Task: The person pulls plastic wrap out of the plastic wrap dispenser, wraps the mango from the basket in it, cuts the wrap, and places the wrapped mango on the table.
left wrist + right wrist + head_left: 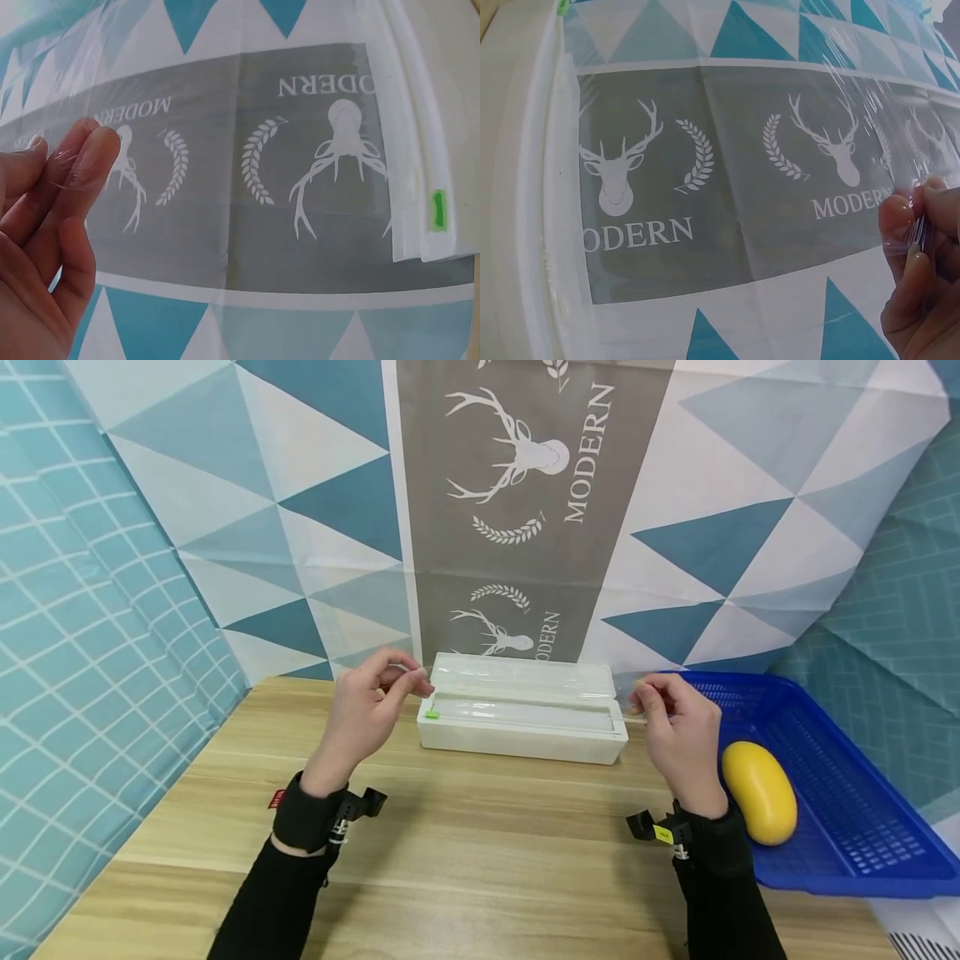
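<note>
A white cling film dispenser [517, 743] lies lengthwise near the back of the table, its lid [525, 675] raised. At its left end sits a small green slider [432, 714]. My left hand [366, 710], just beyond that end, pinches clear cling film [73, 174] between thumb and fingers. Off the right end, my right hand [681, 735] pinches the film's other side, which bunches into creases [922, 231] at the fingertips. Both wrist views show the transparent sheet stretching between dispenser and fingers. In the head view the sheet is hard to make out.
A blue plastic basket [862, 768] stands at the right, close to my right forearm, with a yellow oval object [760, 793] in it. Behind the dispenser hangs a patterned cloth [525, 552]. Bare wood table surface [480, 843] lies between my forearms.
</note>
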`<action>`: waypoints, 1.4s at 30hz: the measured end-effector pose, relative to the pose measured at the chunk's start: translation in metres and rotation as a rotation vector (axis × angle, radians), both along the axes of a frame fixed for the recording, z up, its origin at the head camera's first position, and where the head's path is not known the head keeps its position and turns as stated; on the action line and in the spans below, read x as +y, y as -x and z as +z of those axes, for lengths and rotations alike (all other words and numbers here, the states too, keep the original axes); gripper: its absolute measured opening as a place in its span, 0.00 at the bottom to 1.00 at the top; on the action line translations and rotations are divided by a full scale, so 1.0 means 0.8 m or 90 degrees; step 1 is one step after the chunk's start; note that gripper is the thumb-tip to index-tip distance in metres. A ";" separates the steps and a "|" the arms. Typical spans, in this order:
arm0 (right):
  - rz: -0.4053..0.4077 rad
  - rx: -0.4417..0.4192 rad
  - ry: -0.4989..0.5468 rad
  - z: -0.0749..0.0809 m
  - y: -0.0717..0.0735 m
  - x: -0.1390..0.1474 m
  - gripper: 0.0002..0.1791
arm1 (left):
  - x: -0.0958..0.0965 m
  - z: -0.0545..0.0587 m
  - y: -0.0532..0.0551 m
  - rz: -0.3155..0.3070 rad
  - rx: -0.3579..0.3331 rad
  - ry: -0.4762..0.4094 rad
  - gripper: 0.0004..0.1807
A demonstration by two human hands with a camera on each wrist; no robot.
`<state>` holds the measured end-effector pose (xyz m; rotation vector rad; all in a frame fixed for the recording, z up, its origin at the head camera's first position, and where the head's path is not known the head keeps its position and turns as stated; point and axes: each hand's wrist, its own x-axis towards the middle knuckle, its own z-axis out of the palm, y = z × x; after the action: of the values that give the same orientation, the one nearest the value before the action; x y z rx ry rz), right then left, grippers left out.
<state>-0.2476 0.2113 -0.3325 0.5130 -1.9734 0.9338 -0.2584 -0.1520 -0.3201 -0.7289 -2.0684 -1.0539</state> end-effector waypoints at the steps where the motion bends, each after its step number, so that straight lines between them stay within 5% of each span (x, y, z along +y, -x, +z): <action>1: 0.002 -0.001 -0.007 0.000 -0.002 0.001 0.05 | -0.001 0.001 -0.003 -0.004 -0.010 0.003 0.03; 9: 0.018 -0.007 -0.051 0.005 -0.004 0.007 0.05 | 0.005 0.032 -0.039 -0.022 -0.046 0.001 0.02; 18: 0.021 -0.013 -0.086 0.007 -0.007 0.012 0.04 | 0.003 0.042 -0.044 -0.028 -0.061 0.034 0.02; 27: 0.019 -0.034 -0.145 0.002 -0.021 0.017 0.03 | -0.019 0.010 -0.019 -0.055 -0.090 0.076 0.03; 42: 0.016 -0.061 -0.209 -0.009 -0.042 0.022 0.02 | -0.024 -0.002 -0.038 -0.047 -0.166 0.112 0.04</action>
<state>-0.2140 0.2291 -0.3398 0.6896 -2.2261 0.6602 -0.2279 -0.1709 -0.3217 -0.7947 -2.3968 -1.0637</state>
